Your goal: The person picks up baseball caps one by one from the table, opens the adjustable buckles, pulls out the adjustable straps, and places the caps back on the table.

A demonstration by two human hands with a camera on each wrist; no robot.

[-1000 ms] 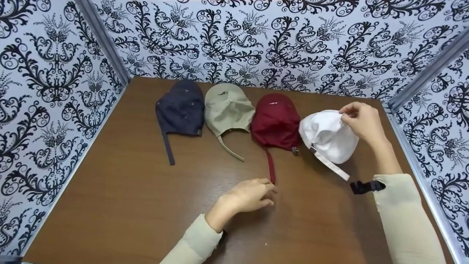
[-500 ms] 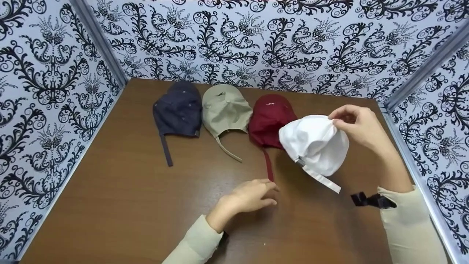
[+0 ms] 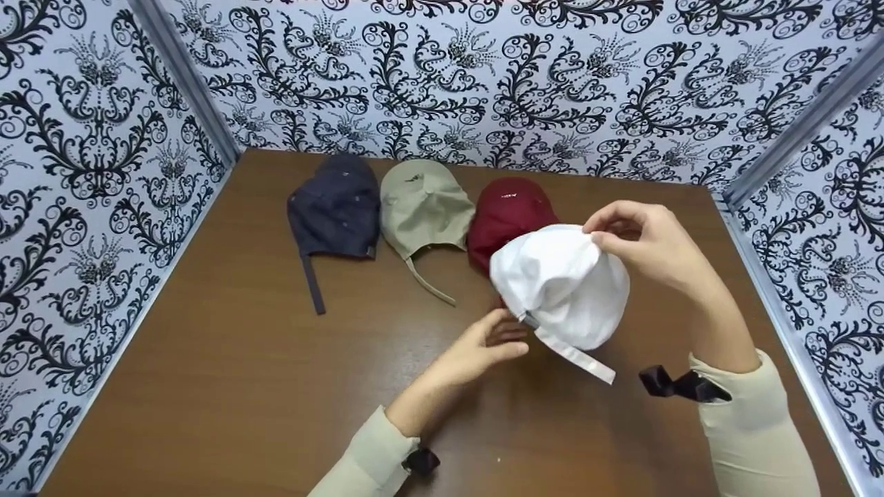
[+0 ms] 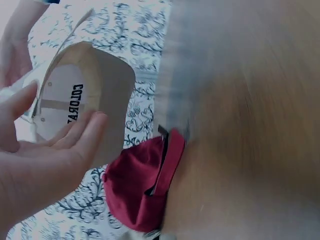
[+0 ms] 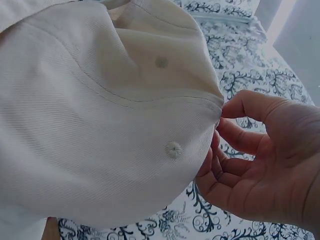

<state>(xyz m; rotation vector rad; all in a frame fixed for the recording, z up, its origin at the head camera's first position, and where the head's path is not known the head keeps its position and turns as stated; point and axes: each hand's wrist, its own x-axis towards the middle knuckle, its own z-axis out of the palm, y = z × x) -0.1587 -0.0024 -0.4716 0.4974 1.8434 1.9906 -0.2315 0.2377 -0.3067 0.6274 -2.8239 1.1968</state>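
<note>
My right hand (image 3: 652, 245) pinches a white cap (image 3: 563, 283) by the top of its crown, holding it above the table with its loose strap hanging toward the front. Close up in the right wrist view, thumb and fingers grip the fabric of the white cap (image 5: 115, 130) beside a stitched eyelet. My left hand (image 3: 483, 348) reaches under the cap's near left edge, fingers spread and thumb apart. From the left wrist, the cap's inside shows dark lettering, with the left hand (image 4: 55, 160) overlapping its opening. A dark red cap (image 3: 511, 207) lies behind, partly hidden by the white one.
A khaki cap (image 3: 425, 207) and a navy cap (image 3: 335, 210) lie left of the red one along the back of the brown table (image 3: 242, 386), straps toward the front. Black-and-white patterned walls (image 3: 449, 83) with metal corner posts enclose the table on several sides.
The white cap has been lifted and carried left and toward the front by my right hand, now overlapping the red cap. My left hand has risen to the white cap's edge, its fingers opening.
</note>
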